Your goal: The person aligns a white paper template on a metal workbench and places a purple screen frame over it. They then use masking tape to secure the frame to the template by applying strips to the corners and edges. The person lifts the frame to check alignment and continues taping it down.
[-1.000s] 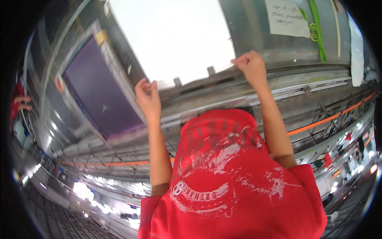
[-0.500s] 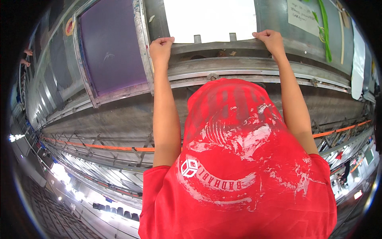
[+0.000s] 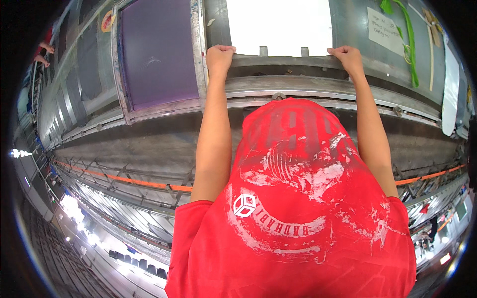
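A white sheet [image 3: 280,27] lies on the grey table at the top middle, with two small grey notch-like patches along its near edge. My left hand [image 3: 220,60] is closed in a pinch at the sheet's near left corner. At the near right corner, my right hand [image 3: 349,59] pinches the sheet between thumb and fingers. Both arms reach straight forward. The sheet's far edge is cut off by the top of the picture. Just left of my left hand is a screen-printing frame [image 3: 202,54] with a dark purple mesh [image 3: 158,59].
A metal rail [image 3: 308,94] runs along the table's near edge. To the right lie a handwritten paper note [image 3: 383,31], a green strap [image 3: 408,47] and a white strip [image 3: 450,89]. Another person's hands [image 3: 43,53] show at the far left. An orange bar [image 3: 124,183] crosses the background.
The view has shifted, so the table, frame and sheet sit farther right and slightly lower. Both hands still pinch the sheet's near corners.
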### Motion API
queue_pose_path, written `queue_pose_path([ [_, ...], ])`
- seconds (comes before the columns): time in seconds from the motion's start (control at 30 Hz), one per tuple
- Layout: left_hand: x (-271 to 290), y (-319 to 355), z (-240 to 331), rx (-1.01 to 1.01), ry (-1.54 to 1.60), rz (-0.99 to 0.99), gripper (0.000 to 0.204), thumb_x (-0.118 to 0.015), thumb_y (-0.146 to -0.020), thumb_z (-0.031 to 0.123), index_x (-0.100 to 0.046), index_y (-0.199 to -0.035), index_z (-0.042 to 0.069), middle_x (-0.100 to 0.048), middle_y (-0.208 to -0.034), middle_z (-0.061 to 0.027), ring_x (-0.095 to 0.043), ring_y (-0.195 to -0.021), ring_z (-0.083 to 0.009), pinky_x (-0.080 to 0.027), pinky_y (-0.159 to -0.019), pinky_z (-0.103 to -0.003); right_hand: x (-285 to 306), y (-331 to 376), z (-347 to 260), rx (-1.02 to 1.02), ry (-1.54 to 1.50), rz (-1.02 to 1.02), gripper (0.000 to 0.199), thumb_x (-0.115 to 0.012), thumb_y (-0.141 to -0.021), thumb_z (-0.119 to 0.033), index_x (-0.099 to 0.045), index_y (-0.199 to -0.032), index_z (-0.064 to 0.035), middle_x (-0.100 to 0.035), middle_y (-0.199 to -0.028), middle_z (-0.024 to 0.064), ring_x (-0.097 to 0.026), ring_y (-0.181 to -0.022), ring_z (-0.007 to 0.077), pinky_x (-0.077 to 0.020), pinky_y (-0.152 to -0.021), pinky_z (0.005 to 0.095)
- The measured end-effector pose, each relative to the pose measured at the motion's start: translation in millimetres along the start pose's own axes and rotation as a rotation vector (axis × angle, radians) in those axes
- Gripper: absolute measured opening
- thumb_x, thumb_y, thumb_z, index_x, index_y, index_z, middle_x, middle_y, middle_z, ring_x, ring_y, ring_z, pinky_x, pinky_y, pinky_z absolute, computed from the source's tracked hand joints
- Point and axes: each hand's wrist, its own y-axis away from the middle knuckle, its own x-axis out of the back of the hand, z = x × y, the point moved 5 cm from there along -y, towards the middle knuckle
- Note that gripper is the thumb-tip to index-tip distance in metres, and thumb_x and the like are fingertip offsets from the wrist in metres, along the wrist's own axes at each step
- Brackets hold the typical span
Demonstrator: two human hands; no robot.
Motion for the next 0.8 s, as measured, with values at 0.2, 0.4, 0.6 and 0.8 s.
queue_pose_path([
  [0.2,-1,-4,-2,0.015,-0.031,-0.032,0.019,-0.078,-0.075,0.02,-0.075,-0.082,0.002,-0.072,-0.077,-0.0117,-0.067,-0.072,-0.0232,-0.05,-0.07,-0.035,1,3,-5,-0.02,0.066,0.035,0.042,-0.082,-0.074,-0.04,-0.074,-0.085,0.0002,-0.072,-0.084,0.0127,-0.066,-0.08,0.0227,-0.0494,-0.077,0.0352],
  [0.4,-3,-7,-6,-0.026,-0.046,-0.019,0.018,-0.078,-0.076,0.021,-0.075,-0.08,0.003,-0.072,-0.076,-0.0112,-0.068,-0.071,-0.0249,-0.051,-0.071,-0.036,3,9,-12,-0.03,0.039,0.041,0.04,-0.083,-0.074,-0.038,-0.075,-0.083,-0.0008,-0.071,-0.081,0.0099,-0.064,-0.078,0.0185,-0.0485,-0.076,0.0324],
  [0.6,-3,-4,-6,0.007,-0.011,-0.01,0.021,-0.079,-0.076,0.022,-0.075,-0.082,0.002,-0.072,-0.074,-0.012,-0.068,-0.069,-0.0251,-0.051,-0.07,-0.036,2,8,-10,-0.011,0.039,0.056,0.039,-0.083,-0.074,-0.037,-0.074,-0.082,-0.0001,-0.07,-0.077,0.0083,-0.062,-0.075,0.0164,-0.0481,-0.074,0.0316],
  [0.8,-3,-1,-5,-0.051,0.0,0.032,0.021,-0.079,-0.076,0.022,-0.075,-0.079,0.001,-0.071,-0.072,-0.0123,-0.067,-0.067,-0.0256,-0.051,-0.069,-0.037,3,9,-11,-0.009,0.053,0.068,0.039,-0.082,-0.075,-0.037,-0.074,-0.082,0.0003,-0.07,-0.076,0.0087,-0.062,-0.074,0.0163,-0.0483,-0.073,0.032],
])
